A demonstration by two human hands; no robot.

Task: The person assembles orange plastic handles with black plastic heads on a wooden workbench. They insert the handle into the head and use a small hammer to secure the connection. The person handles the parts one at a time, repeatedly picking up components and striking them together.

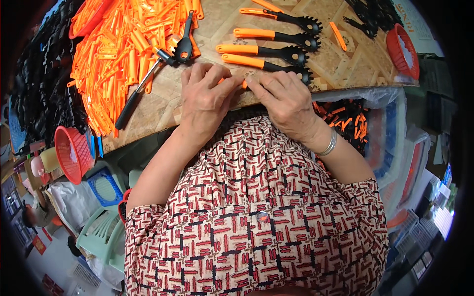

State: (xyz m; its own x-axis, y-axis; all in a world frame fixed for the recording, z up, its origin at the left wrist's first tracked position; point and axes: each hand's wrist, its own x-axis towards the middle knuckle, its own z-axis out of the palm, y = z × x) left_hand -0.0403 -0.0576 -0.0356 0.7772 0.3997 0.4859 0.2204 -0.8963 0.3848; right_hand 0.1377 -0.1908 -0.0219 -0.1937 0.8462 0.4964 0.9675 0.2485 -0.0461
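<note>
Close to the table's front edge, my left hand is closed around an orange plastic handle, most of it hidden by the fingers. My right hand, wearing a silver bracelet, has its fingertips pinched together at the handle's right end; what lies in them is hidden. Just beyond my hands lie several black spaghetti servers with orange handles, side by side, toothed heads pointing right. A hammer with a black grip rests left of my left hand, its head by a black slotted spoon head.
A big heap of orange handles covers the table's left, with black parts beyond it. A loose orange handle and a red basket are at the right. Below the edge sits a lined bin of orange and black pieces.
</note>
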